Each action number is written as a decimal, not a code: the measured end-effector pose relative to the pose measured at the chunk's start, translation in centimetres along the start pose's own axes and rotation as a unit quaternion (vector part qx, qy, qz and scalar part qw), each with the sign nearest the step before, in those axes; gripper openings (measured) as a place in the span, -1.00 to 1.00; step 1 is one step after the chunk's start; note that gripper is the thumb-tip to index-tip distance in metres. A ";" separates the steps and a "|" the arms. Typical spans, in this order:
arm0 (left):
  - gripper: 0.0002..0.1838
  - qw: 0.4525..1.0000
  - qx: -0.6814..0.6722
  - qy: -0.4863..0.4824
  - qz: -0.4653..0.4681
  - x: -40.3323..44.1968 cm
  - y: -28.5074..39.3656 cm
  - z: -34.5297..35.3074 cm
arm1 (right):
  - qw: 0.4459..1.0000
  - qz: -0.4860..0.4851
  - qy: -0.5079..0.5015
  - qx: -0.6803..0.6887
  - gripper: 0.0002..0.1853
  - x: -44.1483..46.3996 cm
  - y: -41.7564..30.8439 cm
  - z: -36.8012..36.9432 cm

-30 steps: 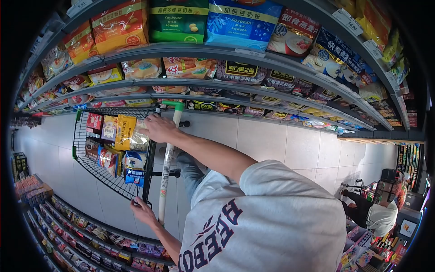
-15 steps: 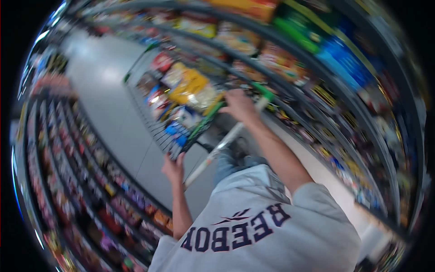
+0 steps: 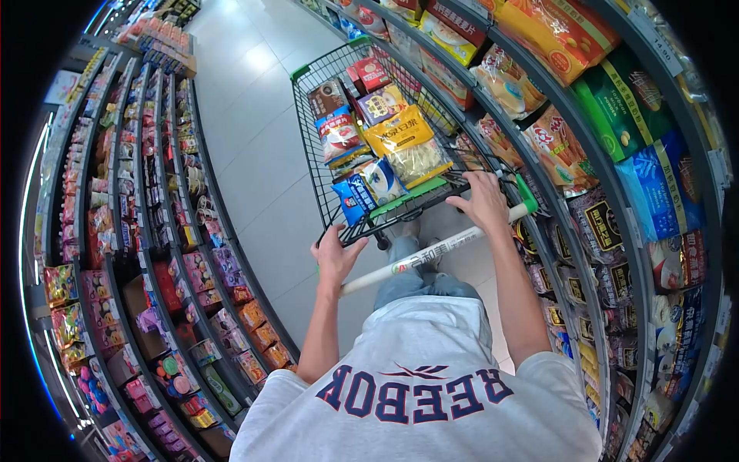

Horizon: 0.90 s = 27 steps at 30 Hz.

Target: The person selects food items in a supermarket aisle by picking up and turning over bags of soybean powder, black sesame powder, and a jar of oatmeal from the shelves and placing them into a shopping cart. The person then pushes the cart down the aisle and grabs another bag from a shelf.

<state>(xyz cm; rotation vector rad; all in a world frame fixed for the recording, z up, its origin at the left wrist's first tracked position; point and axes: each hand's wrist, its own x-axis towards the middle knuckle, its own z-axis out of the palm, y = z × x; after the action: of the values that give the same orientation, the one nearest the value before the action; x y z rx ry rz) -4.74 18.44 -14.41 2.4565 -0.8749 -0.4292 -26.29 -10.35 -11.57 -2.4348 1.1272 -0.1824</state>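
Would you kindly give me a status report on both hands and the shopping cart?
Left hand and right hand at rear corners of cart; packages aboard; shelves close on right.

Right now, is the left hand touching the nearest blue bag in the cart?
Apart. The head view shows the cart's rear edge between the left hand and blue bag.

Two hands (image 3: pixel 335 256), one cart (image 3: pixel 309 154), one white handlebar (image 3: pixel 385 271), one shirt (image 3: pixel 416 362)

Shirt (image 3: pixel 416 339) light grey, navy letters (image 3: pixel 416 396) edged red. Jeans (image 3: pixel 389 292) faded blue. Handle bar (image 3: pixel 462 239) white, green cap (image 3: pixel 527 192) at 2 o'clock. Cart (image 3: pixel 308 142) wire black, green trim; inside, red box (image 3: pixel 372 73) at 12, yellow bag (image 3: pixel 400 131) at 3, blue-and-white bag (image 3: pixel 369 189) at 6.
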 end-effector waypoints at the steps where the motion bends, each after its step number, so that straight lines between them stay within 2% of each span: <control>1: -0.37 1.000 0.000 -0.008 -0.006 -0.1 -0.1 0.2 | 1.000 0.005 -0.002 0.006 -0.28 -0.1 0.2 -0.1; 5: -0.40 1.000 -0.002 -0.013 -0.015 -1.3 -0.3 0.6 | 1.000 -0.006 0.003 -0.022 -0.36 -1.1 0.5 0.1; 6: -0.44 1.000 0.009 0.015 0.008 -1.8 -0.5 0.9 | 1.000 0.014 -0.005 -0.010 -0.41 -1.4 0.3 0.0; 9: -0.43 0.994 -0.072 0.053 -0.060 -1.7 -1.3 1.7 | 0.988 0.118 -0.002 0.102 -0.40 -1.6 0.9 -0.2; 10: -0.49 0.993 -0.082 0.059 -0.057 -2.5 -1.3 1.9 | 0.996 0.057 0.023 0.067 -0.35 -2.5 1.5 0.6; 13: -0.59 0.999 0.018 0.025 0.018 -5.1 0.0 1.3 | 0.999 -0.025 -0.008 -0.022 -0.30 -5.0 1.4 -0.5; 17: -0.47 0.996 -0.065 -0.002 -0.067 -6.8 -1.6 2.3 | 1.000 -0.013 -0.023 -0.012 -0.40 -6.7 2.6 0.3; 20: -0.43 0.996 -0.046 0.075 -0.032 -8.5 -2.8 4.5 | 0.996 0.038 0.002 0.075 -0.44 -8.2 3.7 1.0; 21: -0.45 0.998 -0.036 0.047 -0.026 -9.6 -1.7 3.7 | 0.994 0.045 0.019 0.093 -0.44 -9.0 3.6 0.8; 22: -0.47 0.999 -0.026 0.021 -0.018 -10.8 -0.7 2.4 | 0.999 -0.015 0.025 0.042 -0.44 -10.5 3.4 0.3; 23: -0.48 1.000 -0.016 -0.004 -0.011 -11.9 0.1 1.7 | 0.999 -0.027 0.017 0.026 -0.44 -11.6 3.5 0.4; 25: -0.47 1.000 -0.002 -0.007 -0.006 -13.6 -0.2 2.2 | 0.999 -0.049 0.003 -0.008 -0.44 -13.2 4.0 0.5; 27: -0.45 1.000 -0.012 -0.002 -0.013 -15.3 -1.0 3.3 | 0.999 -0.016 -0.024 0.022 -0.41 -14.4 4.3 0.2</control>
<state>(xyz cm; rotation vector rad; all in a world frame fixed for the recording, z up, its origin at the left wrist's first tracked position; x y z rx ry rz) -17.08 28.02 -15.74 2.4488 -0.8366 -0.4505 -38.69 -1.88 -12.76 -2.4052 1.0536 -0.1555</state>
